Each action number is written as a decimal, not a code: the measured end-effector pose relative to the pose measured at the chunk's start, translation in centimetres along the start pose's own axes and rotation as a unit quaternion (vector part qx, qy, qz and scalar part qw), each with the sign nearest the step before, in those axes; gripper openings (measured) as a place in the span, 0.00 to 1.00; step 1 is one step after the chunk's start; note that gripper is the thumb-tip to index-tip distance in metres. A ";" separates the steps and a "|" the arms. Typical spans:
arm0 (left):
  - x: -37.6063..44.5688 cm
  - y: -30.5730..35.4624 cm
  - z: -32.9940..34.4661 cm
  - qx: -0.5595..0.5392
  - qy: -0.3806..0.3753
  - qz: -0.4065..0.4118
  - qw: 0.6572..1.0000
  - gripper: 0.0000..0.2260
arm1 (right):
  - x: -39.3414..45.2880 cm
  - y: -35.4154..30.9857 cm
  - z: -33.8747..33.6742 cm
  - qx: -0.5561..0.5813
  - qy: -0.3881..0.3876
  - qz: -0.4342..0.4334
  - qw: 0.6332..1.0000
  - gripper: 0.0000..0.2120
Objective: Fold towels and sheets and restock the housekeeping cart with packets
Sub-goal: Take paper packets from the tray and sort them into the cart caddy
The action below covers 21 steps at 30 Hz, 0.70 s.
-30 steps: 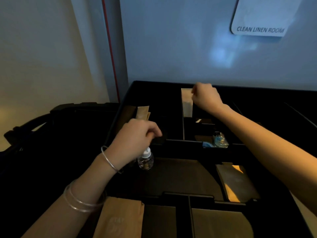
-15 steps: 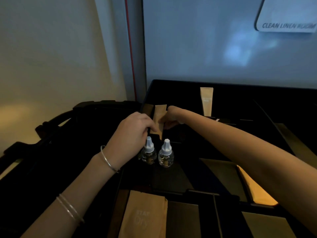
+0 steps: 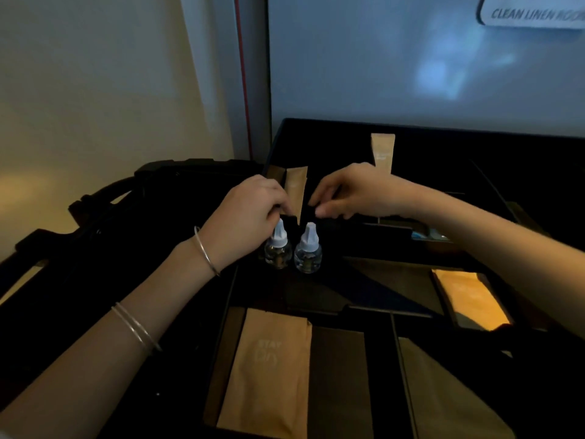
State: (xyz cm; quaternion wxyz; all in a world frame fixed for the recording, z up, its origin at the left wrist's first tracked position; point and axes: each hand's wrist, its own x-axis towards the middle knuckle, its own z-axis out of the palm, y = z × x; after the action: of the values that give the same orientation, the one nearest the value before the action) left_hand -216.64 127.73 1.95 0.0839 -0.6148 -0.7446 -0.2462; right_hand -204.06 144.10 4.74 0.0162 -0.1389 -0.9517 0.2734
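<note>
Clean-linen-room cart tray (image 3: 348, 128): left hand (image 3: 247, 217) pinches upright packet (image 3: 296, 194) near far-left corner; right hand (image 3: 351, 193), fingers loosely curled, hovers beside. Seat it vertically, clearing 2 bottles (image 3: 292, 248).

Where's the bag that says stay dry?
The paper bag lies flat in the cart tray's near-left compartment, below the two small bottles.

Two small clear glossy bottles with white plastic caps (image 3: 292, 248) stand in a matt black compartmented tray (image 3: 380, 359); at six o'clock lies a matt tan paper packet (image 3: 269, 372).
</note>
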 end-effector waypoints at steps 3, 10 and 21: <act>0.0 0.3 0.0 0.011 -0.007 0.002 1.000 0.10 | -0.9 -0.1 1.9 -0.028 -0.057 -0.008 0.998 0.16; -1.3 0.5 -0.1 0.008 -0.009 0.006 1.000 0.11 | 1.0 0.6 5.2 -0.106 0.079 -0.019 0.991 0.10; -6.1 2.6 -2.1 0.001 -0.076 0.057 0.995 0.07 | -8.1 -4.2 5.3 -0.008 0.054 -0.043 0.998 0.09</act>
State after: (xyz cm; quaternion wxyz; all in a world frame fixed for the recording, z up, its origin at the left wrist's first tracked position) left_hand -213.15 121.74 1.84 0.0412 -0.6733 -0.7127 -0.1927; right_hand -197.91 135.76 2.80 0.0778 -0.1123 -0.9568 0.2567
